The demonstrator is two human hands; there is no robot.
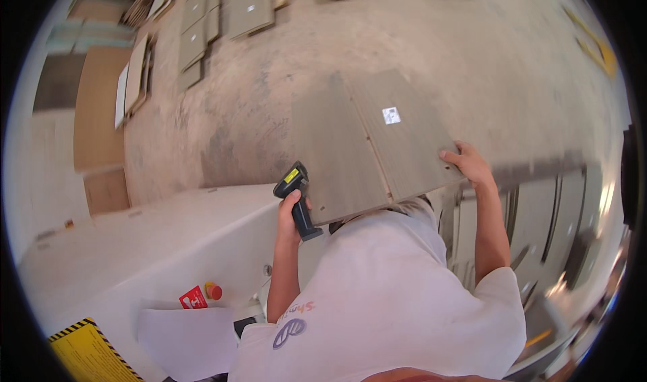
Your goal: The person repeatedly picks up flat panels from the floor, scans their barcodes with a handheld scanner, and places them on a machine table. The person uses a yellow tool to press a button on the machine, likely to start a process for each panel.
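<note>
My left hand (289, 215) is wrapped around the handle of a black handheld barcode scanner (298, 200) that carries a yellow label. Its fingertips are close to the left edge of grey-brown wood-grain panelling (338, 154); contact there cannot be made out. My right hand (472, 164) grips the panelling's right edge, thumb on the upper face. A lighter seam with small holes runs lengthwise, and I cannot tell whether this is one board or two side by side. Right of the seam is a white printed sticker (391, 115). The near edge lies close to my body.
At left stands a white machine housing (167, 250) with a red sign (193, 297), a red-and-yellow button (214, 291) and a yellow notice (93, 351). Stacked panels (194, 38) lie on the concrete floor (242, 109). More boards (530, 215) stand at right, below a yellow-framed object (599, 48).
</note>
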